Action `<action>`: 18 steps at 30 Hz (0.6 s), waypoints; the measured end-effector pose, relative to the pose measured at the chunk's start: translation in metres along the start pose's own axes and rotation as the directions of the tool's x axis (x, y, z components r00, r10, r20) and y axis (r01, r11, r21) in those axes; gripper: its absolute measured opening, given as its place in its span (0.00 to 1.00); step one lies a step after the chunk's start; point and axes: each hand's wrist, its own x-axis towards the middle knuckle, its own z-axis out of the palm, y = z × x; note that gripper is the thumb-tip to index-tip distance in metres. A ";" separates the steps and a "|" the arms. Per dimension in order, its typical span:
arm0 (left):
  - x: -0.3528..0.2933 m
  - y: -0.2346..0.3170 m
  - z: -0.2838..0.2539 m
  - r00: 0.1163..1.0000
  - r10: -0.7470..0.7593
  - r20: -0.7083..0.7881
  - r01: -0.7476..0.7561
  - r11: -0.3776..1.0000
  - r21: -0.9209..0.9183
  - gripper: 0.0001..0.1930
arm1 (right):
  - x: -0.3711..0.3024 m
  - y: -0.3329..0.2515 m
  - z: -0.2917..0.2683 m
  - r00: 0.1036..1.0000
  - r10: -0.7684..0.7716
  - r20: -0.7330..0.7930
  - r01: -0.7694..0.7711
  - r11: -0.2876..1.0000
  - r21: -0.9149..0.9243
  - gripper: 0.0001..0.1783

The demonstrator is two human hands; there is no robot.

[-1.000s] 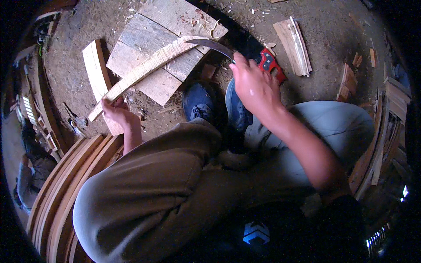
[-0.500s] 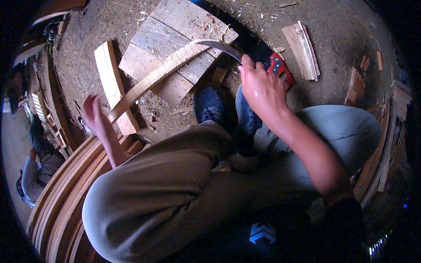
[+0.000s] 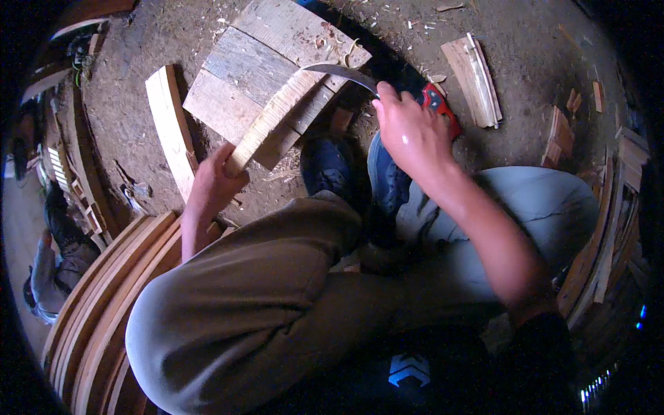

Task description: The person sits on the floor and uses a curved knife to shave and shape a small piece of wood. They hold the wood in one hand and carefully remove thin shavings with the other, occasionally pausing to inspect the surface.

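My left hand (image 3: 216,176) is closed round the near end of a curved pale wooden strip (image 3: 271,123). The strip slants up and to the right, its far part over a low board of joined planks (image 3: 228,61) on the ground. My right hand (image 3: 413,131) grips a curved knife (image 3: 349,73), its handle hidden in my fingers. The blade's tip end meets the far end of the strip, and a thin curled shaving (image 3: 351,50) lies close by. Just beyond my right hand is a red and black handle (image 3: 443,109), partly covered by it.
A pale timber piece (image 3: 169,124) lies left of the board. Curved planks (image 3: 104,297) are stacked beside my left knee. Offcuts (image 3: 474,79) and chips lie on the dirt floor to the right, with more wood (image 3: 598,235) along that edge. Another person (image 3: 52,277) is at far left.
My left hand, open and beside the strip's near end before, has moved right and closed on it. The strip's near end has shifted rightward, off the pale timber. My right hand has barely moved.
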 end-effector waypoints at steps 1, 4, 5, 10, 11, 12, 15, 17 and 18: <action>-0.001 0.000 0.008 0.999 0.000 0.034 0.000 1.000 -0.013 0.23 | -0.001 0.002 -0.002 1.000 0.006 0.016 -0.006 1.000 0.001 0.11; -0.012 0.015 0.021 0.994 -0.039 0.106 0.043 0.999 -0.032 0.24 | -0.001 0.005 -0.010 0.998 0.010 0.055 -0.012 0.999 0.036 0.11; -0.017 0.026 0.021 0.990 -0.048 0.133 0.054 0.998 -0.042 0.24 | -0.001 0.007 -0.014 0.998 0.010 0.064 -0.013 0.999 0.053 0.11; -0.029 0.027 0.052 0.993 0.118 -0.024 -0.121 0.975 -0.185 0.27 | 0.007 0.028 -0.033 0.960 0.120 0.253 -0.193 0.938 0.289 0.17; -0.033 0.034 0.055 0.998 0.043 -0.044 -0.051 0.981 -0.189 0.28 | 0.009 0.032 -0.034 0.952 0.116 0.284 -0.195 0.943 0.269 0.18; -0.031 0.042 0.053 1.000 0.008 0.030 -0.003 0.985 -0.173 0.28 | 0.011 0.036 -0.036 0.942 0.118 0.314 -0.202 0.947 0.249 0.19; -0.029 0.054 0.050 0.987 -0.037 0.157 0.064 0.983 -0.174 0.25 | 0.017 0.036 -0.037 0.930 0.121 0.347 -0.183 0.971 0.151 0.22; -0.027 0.048 0.058 0.991 0.019 0.135 0.008 0.981 -0.195 0.23 | 0.019 0.032 -0.034 0.935 0.112 0.337 -0.151 0.984 0.093 0.22; -0.027 0.047 0.060 0.991 0.044 0.122 -0.019 0.980 -0.200 0.22 | 0.019 0.029 -0.031 0.942 0.106 0.320 -0.134 0.989 0.069 0.22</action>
